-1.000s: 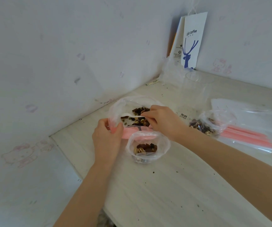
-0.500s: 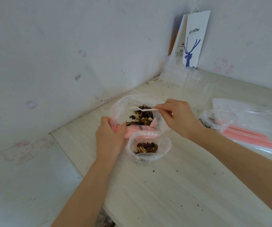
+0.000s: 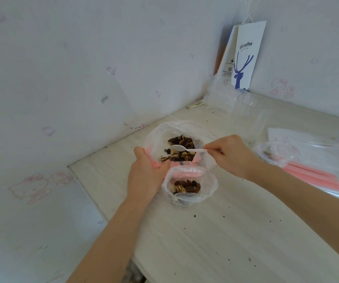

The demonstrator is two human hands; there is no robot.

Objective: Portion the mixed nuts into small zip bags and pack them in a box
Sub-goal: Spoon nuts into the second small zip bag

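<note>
**Now: spoon over large bag, small bag part-filled**

Left hand [image 3: 146, 174] grips the pink zip edge of the large zip bag [image 3: 160, 135], holding its mouth wide. Mixed nuts [image 3: 181, 155] lie inside. Right hand [image 3: 229, 154] pinches the handle of a white plastic spoon [image 3: 185, 149], its bowl above those nuts. Small zip bag [image 3: 209, 188] stands open on the table [image 3: 225, 231], against the large bag's near side, with a shallow layer of nuts. Another bag with nuts [image 3: 274, 152] sits right, on a pack of empty zip bags [image 3: 317, 176].

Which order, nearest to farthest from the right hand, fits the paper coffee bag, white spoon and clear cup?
1. White spoon: pinched in the right hand.
2. Clear cup: just beyond the hand.
3. Paper coffee bag: far corner, against the wall.
</note>
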